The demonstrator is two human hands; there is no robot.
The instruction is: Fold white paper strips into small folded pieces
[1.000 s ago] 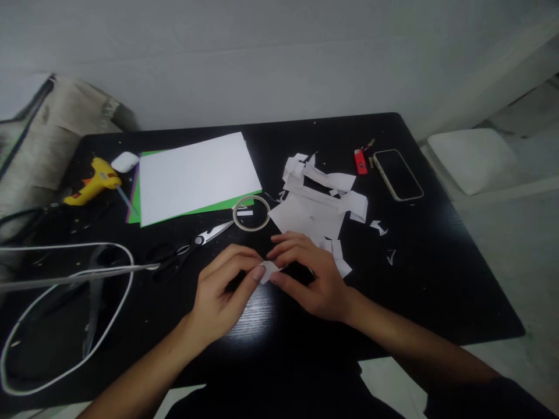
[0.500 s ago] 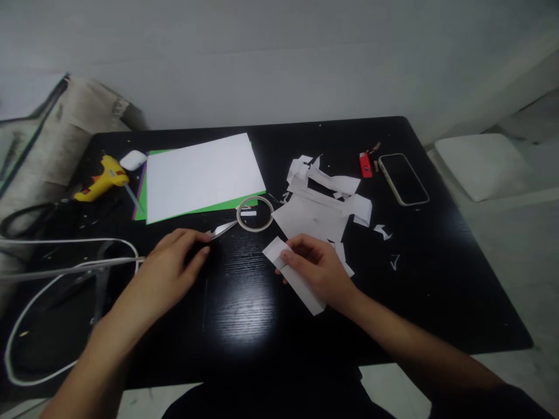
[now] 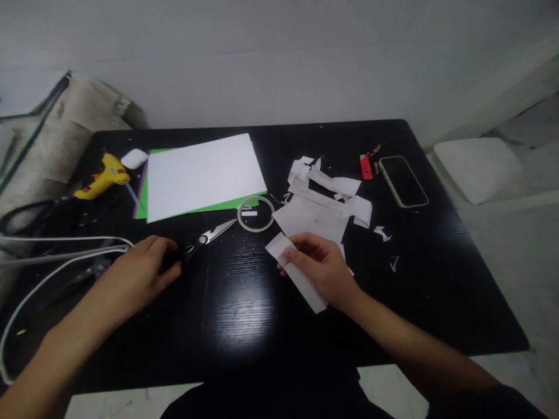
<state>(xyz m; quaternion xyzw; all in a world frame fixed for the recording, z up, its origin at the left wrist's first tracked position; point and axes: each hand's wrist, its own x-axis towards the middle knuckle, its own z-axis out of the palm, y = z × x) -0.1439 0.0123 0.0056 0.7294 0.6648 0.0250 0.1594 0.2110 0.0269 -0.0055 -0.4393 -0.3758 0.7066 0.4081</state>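
Observation:
A strip of white paper (image 3: pixel 303 282), with a crease near its upper end, is pinched in my right hand (image 3: pixel 322 265); the thumb lies on top and fingertips show underneath. Scissors (image 3: pixel 208 235) lie on the black table, blades together, tips touching or almost touching a cream-coloured ring (image 3: pixel 240 224). My left hand (image 3: pixel 146 267) is at their black handles, thumb and fingers apart. The handles blend into the dark table, so any contact is hard to see. Cut white paper pieces (image 3: pixel 312 215) lie just beyond my right hand.
White and green sheets (image 3: pixel 201 177) are stacked at the back left, beside a yellow glue gun (image 3: pixel 105 179) and a white case (image 3: pixel 134 158). White cables (image 3: pixel 52 276) cross the left side. A red lighter (image 3: pixel 365 167) and a phone (image 3: pixel 404 181) lie at the right.
My left hand has drawn back leftward from the scissors' blades to their handles, uncovering the pivot. The scissors have stayed in place. My right hand and its paper strip have barely moved.

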